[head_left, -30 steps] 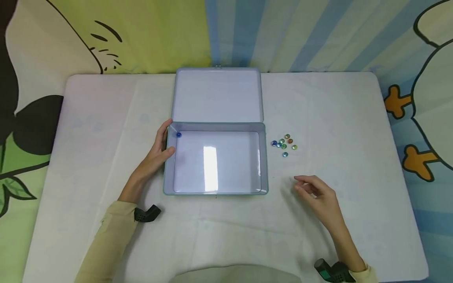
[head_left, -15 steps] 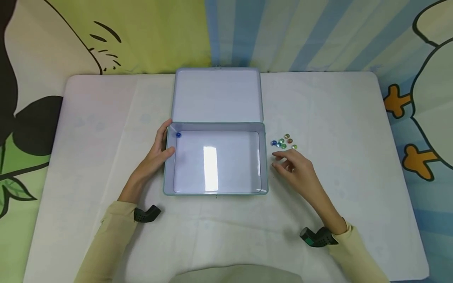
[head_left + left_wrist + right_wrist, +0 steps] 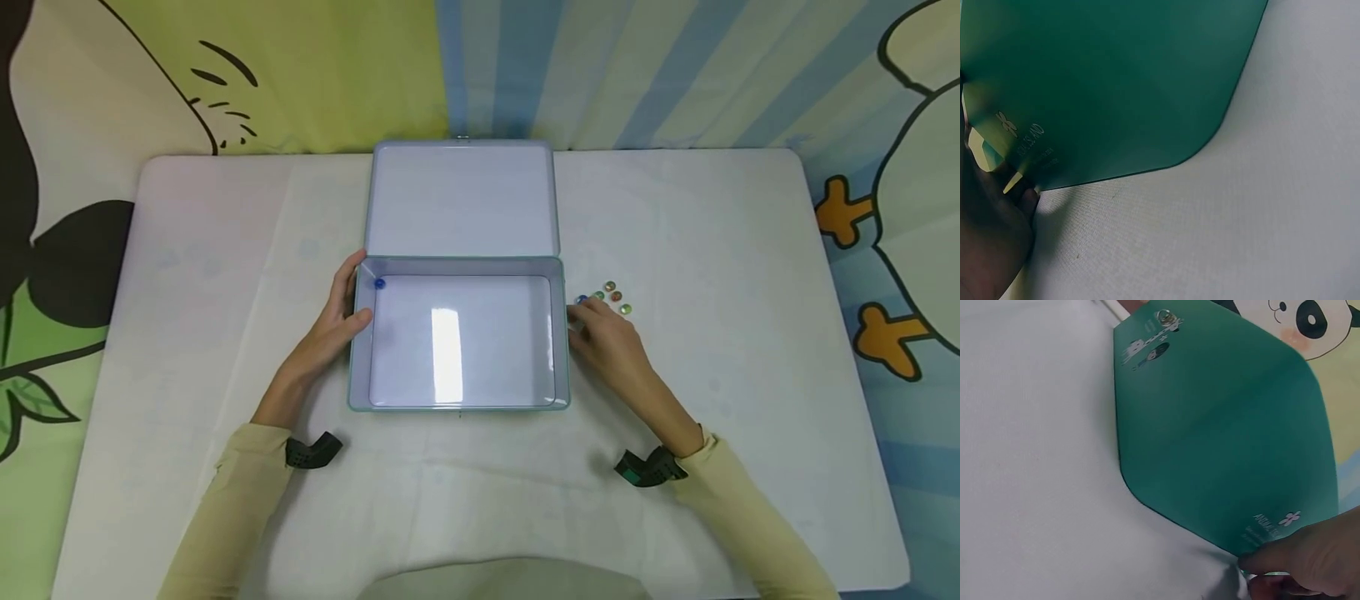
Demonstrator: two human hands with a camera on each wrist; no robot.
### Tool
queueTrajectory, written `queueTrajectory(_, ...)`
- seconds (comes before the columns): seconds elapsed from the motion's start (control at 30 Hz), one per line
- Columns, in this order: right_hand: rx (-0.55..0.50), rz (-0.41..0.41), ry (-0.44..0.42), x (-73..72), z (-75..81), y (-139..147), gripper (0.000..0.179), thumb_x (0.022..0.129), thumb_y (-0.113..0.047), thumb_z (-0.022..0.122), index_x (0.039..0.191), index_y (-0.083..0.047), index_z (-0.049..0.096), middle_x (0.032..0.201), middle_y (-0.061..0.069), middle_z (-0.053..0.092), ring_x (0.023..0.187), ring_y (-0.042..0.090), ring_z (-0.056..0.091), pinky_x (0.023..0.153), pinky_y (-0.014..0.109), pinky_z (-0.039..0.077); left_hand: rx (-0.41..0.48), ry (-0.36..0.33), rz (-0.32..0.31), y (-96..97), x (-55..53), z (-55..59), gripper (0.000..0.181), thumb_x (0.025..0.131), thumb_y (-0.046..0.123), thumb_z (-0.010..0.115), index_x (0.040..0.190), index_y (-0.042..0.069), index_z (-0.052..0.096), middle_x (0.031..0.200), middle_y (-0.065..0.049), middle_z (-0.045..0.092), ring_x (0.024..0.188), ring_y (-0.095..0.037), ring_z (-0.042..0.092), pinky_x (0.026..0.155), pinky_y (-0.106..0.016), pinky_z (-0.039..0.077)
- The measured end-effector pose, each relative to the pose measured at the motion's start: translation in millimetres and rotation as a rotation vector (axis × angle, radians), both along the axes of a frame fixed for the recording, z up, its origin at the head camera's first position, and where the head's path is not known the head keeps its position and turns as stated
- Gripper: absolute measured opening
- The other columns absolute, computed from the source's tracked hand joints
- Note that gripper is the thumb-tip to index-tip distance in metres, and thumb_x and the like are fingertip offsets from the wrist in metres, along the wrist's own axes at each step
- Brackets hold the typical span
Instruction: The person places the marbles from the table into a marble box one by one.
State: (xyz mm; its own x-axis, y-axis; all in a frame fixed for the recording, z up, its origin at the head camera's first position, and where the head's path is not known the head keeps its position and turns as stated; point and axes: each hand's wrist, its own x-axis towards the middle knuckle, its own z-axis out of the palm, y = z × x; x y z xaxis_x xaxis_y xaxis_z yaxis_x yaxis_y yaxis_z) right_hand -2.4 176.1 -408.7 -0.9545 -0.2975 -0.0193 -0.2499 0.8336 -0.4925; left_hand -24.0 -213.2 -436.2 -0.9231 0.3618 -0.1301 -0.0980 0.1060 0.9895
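Observation:
A shallow tin box (image 3: 461, 410), pale inside and green outside, lies open with its lid (image 3: 462, 200) folded back. One dark-blue glass bead (image 3: 380, 284) sits in its back left corner. My left hand (image 3: 322, 329) grips the left wall, thumb over the rim and fingers along the outside. My right hand (image 3: 609, 337) is low beside the right wall, its fingers bent. It partly covers a group of shiny beads, including green (image 3: 626, 309) and orange (image 3: 616, 297) ones. In the right wrist view, whether the fingertips (image 3: 1254, 562) pinch a bead is unclear.
A white cloth (image 3: 712, 275) covers the table. Printed curtains (image 3: 585, 75) with cartoon animals hang along its back and sides. Black cameras sit on the left wrist (image 3: 313, 451) and right wrist (image 3: 649, 468).
My right hand has moved left and away from me, up to the beads beside the box. It now hides some beads that showed before. The left hand stays on the box wall.

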Motion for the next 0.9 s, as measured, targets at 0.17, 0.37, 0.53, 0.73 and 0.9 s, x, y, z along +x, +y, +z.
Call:
queueTrajectory(0.17, 0.015, 0.008, -0.005, -0.6, -4.4, 0, 0.023, 0.085, -0.001, 0.068, 0.108, 0.0, 0.068, 0.099, 0.013, 0.065, 0.076, 0.022, 0.056, 0.062, 0.035, 0.046, -0.001, 0.005, -0.002, 0.0, -0.4, 0.1, 0.086, 0.089, 0.054, 0.061, 0.154, 0.034, 0.009, 0.163, 0.0, 0.003, 0.15, -0.024, 0.001, 0.116, -0.061, -0.002)
queueTrajectory(0.37, -0.036, 0.0, 0.033, 1.9, 3.0, 4, 0.021, 0.087, -0.001, 0.067, 0.108, -0.001, 0.066, 0.097, 0.014, 0.07, 0.074, 0.024, 0.063, 0.063, 0.037, 0.05, 0.006, 0.009, 0.002, 0.0, -0.9, -0.3, 0.088, 0.088, 0.056, 0.062, 0.154, 0.034, 0.009, 0.164, 0.001, 0.002, 0.151, -0.022, -0.001, 0.117, -0.059, -0.004)
queueTrajectory(0.53, -0.093, -0.009, 0.021, 5.8, 13.0, 12, 0.022, 0.087, 0.0, 0.067, 0.109, -0.003, 0.066, 0.097, 0.013, 0.074, 0.074, 0.024, 0.068, 0.064, 0.037, 0.052, -0.003, -0.001, 0.009, 0.1, -1.5, -0.2, 0.088, 0.087, 0.057, 0.062, 0.154, 0.034, 0.009, 0.163, -0.002, 0.005, 0.15, -0.025, 0.002, 0.116, -0.06, -0.003)
queueTrajectory(0.73, -0.161, -0.017, -0.004, 9.7, 19.4, 18, 0.022, 0.088, -0.001, 0.068, 0.109, -0.003, 0.067, 0.093, 0.013, 0.075, 0.07, 0.021, 0.069, 0.06, 0.029, 0.052, -0.005, -0.011, 0.015, -0.1, -2.0, -0.6, 0.087, 0.087, 0.056, 0.062, 0.154, 0.035, 0.009, 0.162, -0.004, 0.008, 0.149, -0.027, 0.006, 0.116, -0.061, 0.0)
queueTrajectory(0.9, -0.224, -0.03, -0.027, 10.4, 19.7, 23, 0.024, 0.086, 0.002, 0.068, 0.11, -0.001, 0.067, 0.087, 0.013, 0.074, 0.062, 0.015, 0.062, 0.054, 0.02, 0.046, -0.008, -0.016, 0.013, 0.5, -1.8, -0.3, 0.087, 0.088, 0.055, 0.062, 0.154, 0.035, 0.009, 0.163, -0.004, 0.005, 0.15, -0.027, 0.003, 0.116, -0.061, -0.002)
